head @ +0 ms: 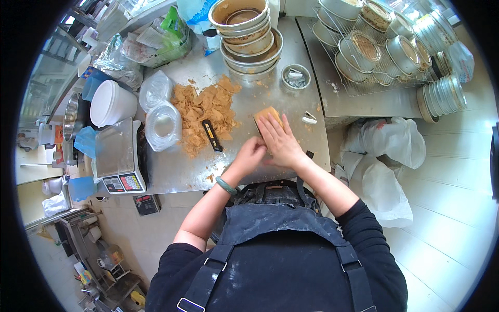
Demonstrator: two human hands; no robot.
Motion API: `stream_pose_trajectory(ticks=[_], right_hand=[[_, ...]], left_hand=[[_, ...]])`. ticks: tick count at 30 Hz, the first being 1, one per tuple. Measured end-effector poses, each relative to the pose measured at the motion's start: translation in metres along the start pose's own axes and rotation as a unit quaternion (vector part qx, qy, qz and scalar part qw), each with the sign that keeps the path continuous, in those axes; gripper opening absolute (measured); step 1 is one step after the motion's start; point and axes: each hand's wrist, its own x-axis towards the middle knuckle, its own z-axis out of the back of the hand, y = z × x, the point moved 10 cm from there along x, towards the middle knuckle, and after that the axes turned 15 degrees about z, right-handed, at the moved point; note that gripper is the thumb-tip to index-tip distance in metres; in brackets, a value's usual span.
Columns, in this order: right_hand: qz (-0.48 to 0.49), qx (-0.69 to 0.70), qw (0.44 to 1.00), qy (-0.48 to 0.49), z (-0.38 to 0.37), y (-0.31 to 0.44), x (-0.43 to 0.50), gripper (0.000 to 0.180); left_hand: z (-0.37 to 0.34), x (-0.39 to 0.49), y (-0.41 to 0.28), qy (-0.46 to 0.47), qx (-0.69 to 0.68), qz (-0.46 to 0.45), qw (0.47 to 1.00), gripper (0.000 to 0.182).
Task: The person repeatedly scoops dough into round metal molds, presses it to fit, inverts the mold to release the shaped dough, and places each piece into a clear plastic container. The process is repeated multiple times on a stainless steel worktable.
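Observation:
A golden-brown block, seemingly cake (270, 112), lies on the steel table under my right hand (277, 137). That palm rests over it with the fingers stretched out. At the near left side of the block, my left hand (251, 151) has its fingers curled in close to the right palm. Whether anything is pinched in them is hidden. Left of my hands spreads a heap of thin brown crust-like scraps (208, 107). A black utility knife with yellow markings (212, 135) lies on the heap's near edge.
A clear plastic clamshell container (163, 124) and a digital scale (117, 156) stand left. Stacked round pans (251, 50) rise at the back beside a small metal bowl (296, 77). A white clip-like item (309, 117) lies right. Wire racks (360, 74) carry more pans.

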Motion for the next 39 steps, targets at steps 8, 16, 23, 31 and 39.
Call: stream_pose_trajectory(ticks=[8, 16, 23, 31, 39], right_hand=[[-0.022, -0.049, 0.999, 0.004, -0.012, 0.037, -0.029, 0.129], [-0.04, -0.057, 0.992, -0.11, 0.026, -0.007, 0.006, 0.127], [-0.08, -0.025, 0.996, 0.0, -0.016, -0.006, -0.013, 0.117], [-0.049, -0.017, 0.996, 0.067, -0.012, 0.009, -0.007, 0.123], [-0.042, -0.004, 0.997, -0.071, 0.028, -0.007, 0.008, 0.122]], left_hand=[[0.021, 0.02, 0.001, -0.059, -0.116, 0.072, 0.989, 0.026], [0.021, 0.008, -0.044, -0.135, 0.017, -0.112, 0.984, 0.023], [0.016, 0.005, -0.009, -0.076, -0.06, 0.007, 0.995, 0.027], [0.014, 0.025, 0.01, -0.039, -0.215, 0.117, 0.969, 0.025], [0.01, 0.026, -0.016, -0.041, -0.148, 0.063, 0.986, 0.016]])
